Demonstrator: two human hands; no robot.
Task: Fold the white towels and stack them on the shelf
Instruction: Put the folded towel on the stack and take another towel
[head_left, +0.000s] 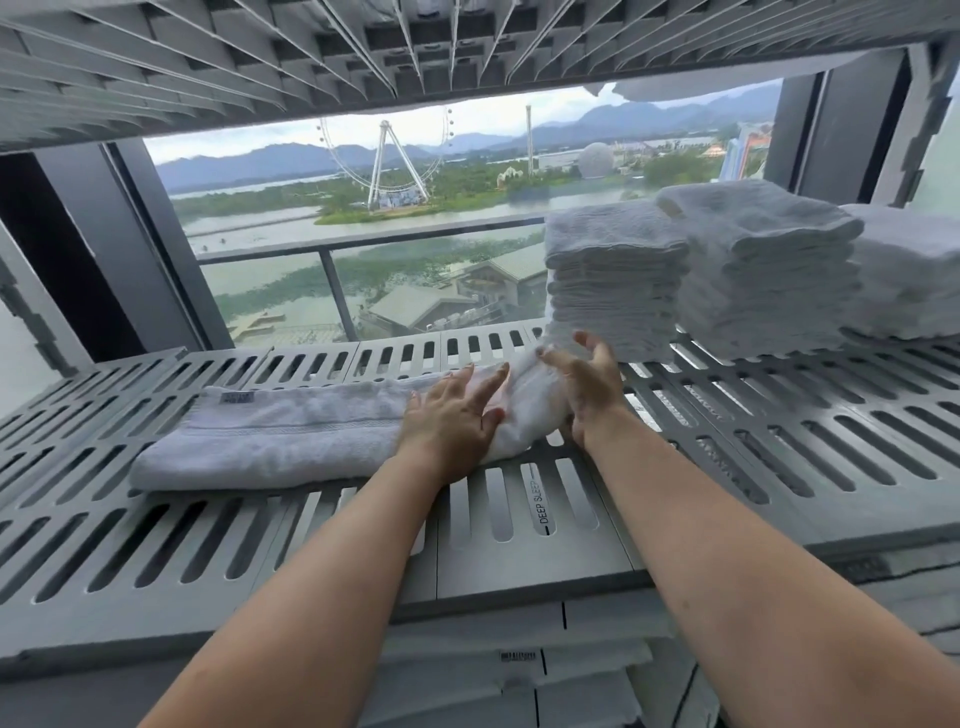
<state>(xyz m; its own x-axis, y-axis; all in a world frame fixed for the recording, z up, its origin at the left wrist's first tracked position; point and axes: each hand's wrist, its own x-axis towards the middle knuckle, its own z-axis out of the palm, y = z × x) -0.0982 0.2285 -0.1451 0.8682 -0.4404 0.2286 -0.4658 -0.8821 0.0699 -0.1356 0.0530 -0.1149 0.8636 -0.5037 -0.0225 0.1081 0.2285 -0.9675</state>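
Three stacks of folded white towels (727, 270) stood at two o'clock on the grey slatted plastic shelf (519, 519); spread fingers (483, 384) of both hands were folding another long white terry towel (270, 441).

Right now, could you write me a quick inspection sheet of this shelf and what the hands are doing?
Surface: grey slotted shelf, another shelf close above.
Job's things: one white towel lying lengthwise, its right end bunched up; three stacks of folded towels at the right rear.
Clutter: nothing seen.
Hands: left hand pressing flat on the towel; right hand open around the bunched end.
Cables: nothing seen.
Surroundings: window with balcony rail, water, Ferris wheel, hills.
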